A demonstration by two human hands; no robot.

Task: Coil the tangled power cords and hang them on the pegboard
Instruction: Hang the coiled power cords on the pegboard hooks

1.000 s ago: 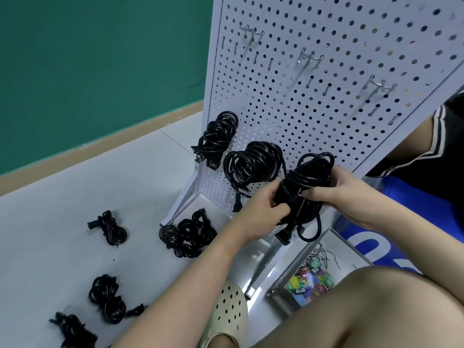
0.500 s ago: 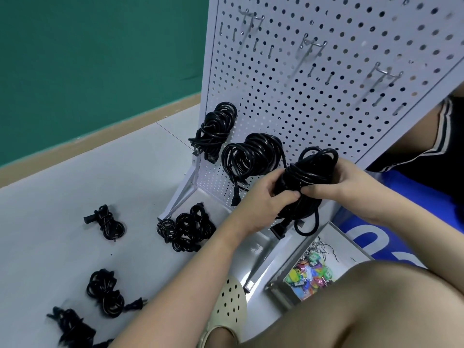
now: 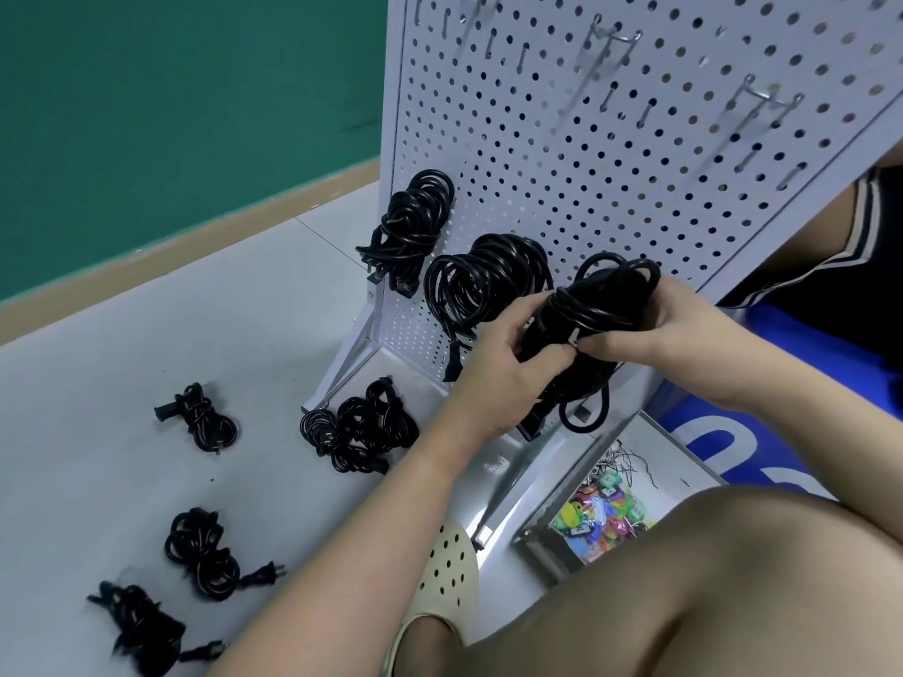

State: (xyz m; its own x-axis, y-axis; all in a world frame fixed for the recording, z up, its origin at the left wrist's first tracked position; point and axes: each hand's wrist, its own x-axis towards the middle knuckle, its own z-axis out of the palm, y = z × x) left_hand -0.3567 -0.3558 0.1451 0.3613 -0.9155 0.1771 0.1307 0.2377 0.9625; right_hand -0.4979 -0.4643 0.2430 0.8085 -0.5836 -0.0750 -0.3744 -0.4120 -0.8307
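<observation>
Two hands hold a coiled cord up to the board.

The black cord bundle [image 3: 598, 315] has been lifted a little higher than a moment ago and now sits right against the white pegboard [image 3: 635, 188], so it looks almost ready to hang. The bundle lies between the hands: the left hand [image 3: 508, 368] curls round its lower left part, and the right hand [image 3: 669, 329] wraps over its right side, thumb pinching the middle wrap. Loose ends dangle below. Two hung cords [image 3: 483, 280] sit to the left on the board. More cords on the floor [image 3: 359, 427] wait nearby, far left.
</observation>
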